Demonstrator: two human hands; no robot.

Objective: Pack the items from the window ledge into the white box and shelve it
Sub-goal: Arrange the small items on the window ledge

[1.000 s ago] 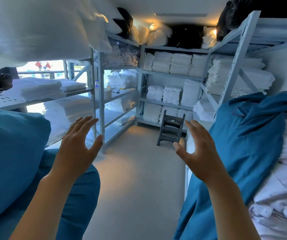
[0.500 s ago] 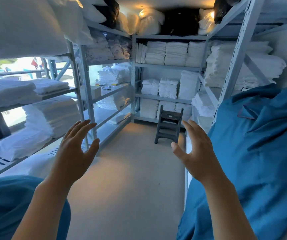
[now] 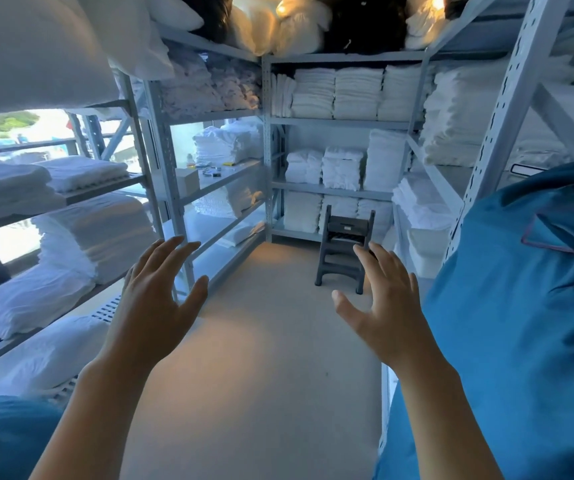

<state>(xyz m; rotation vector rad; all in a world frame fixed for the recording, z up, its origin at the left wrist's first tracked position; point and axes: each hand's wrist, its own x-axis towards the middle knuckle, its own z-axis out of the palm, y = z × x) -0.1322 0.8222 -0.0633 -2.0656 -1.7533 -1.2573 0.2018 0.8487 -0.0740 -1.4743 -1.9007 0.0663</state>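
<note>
Both hands — left hand [image 3: 154, 299], right hand [image 3: 382, 306] — open, empty; small items [image 3: 214, 172] near white box [image 3: 187, 181] could slip off shelf edge.

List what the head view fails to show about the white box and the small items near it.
- White box, head view: a shelf post hides its left part; open or closed, cannot tell.
- Small items on the ledge: too small and blurred to identify.
- Bottle: backlit by the window, contents unclear.
</note>
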